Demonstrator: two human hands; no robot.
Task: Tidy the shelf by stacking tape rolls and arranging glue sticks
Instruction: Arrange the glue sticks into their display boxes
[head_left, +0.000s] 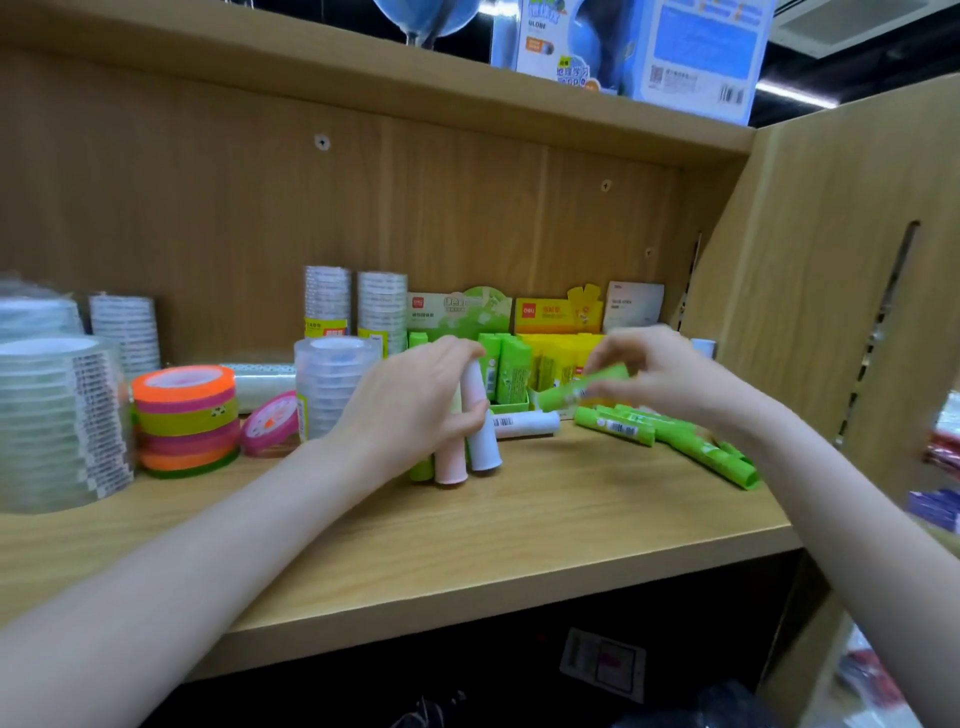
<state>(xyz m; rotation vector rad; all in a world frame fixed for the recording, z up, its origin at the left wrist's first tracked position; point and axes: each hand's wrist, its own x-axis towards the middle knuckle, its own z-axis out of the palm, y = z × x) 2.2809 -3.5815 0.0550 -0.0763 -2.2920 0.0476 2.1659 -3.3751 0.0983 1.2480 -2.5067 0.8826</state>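
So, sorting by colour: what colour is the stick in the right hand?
Green glue stick, head view.

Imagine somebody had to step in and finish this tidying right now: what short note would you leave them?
Left hand: grips a bundle of upright pastel glue sticks, their bases on the wooden shelf board.
Right hand: pinches one green glue stick above the shelf.
Done: neon tape rolls and clear tape rolls stand stacked.
Left: a pink tape roll leans loose; a white glue stick and a pile of green glue sticks lie flat beside the green display box.
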